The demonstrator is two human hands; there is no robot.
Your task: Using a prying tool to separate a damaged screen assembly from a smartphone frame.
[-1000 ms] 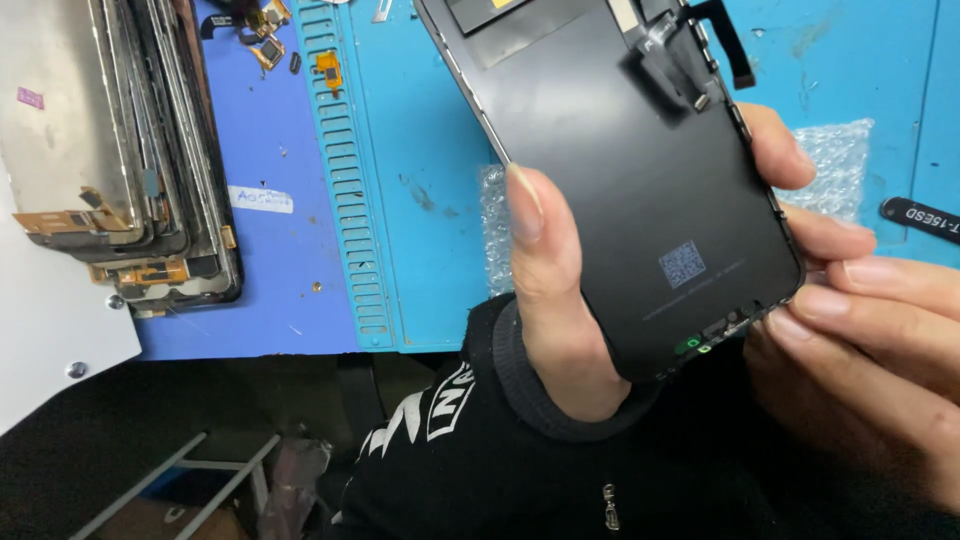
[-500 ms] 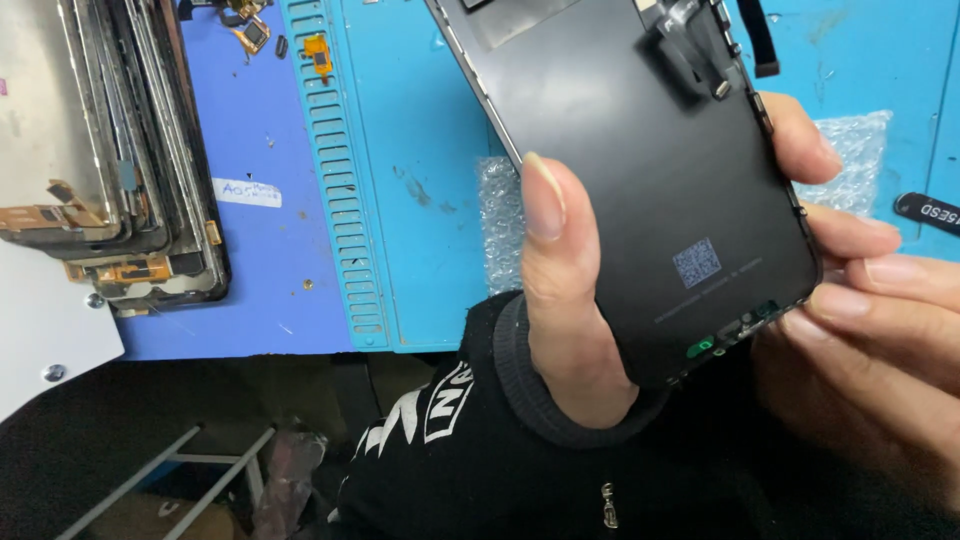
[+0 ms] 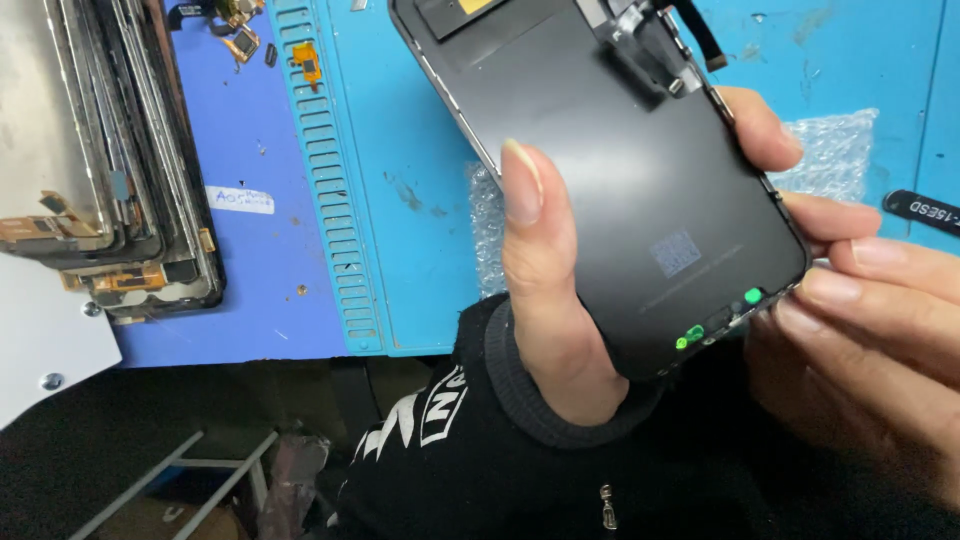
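A black phone screen panel (image 3: 610,170) with its back side up is gripped by my left hand (image 3: 545,300), thumb along its left edge, fingers wrapped behind the right edge. A black flex cable sits folded at its top. Two small green tabs (image 3: 720,315) show at the panel's lower edge. My right hand (image 3: 870,340) touches that lower right corner with its fingertips, close to the green tabs.
A stack of several screen panels (image 3: 110,170) lies at the left on a blue mat (image 3: 270,260). A lighter blue ribbed mat (image 3: 400,150) lies under the panel, with bubble wrap (image 3: 840,150), a black tweezer tip (image 3: 925,210) at right, and small gold parts (image 3: 305,65).
The held panel has tilted and shifted slightly up and right; green tabs at its lower edge are more visible. The right fingertips stay at the lower corner.
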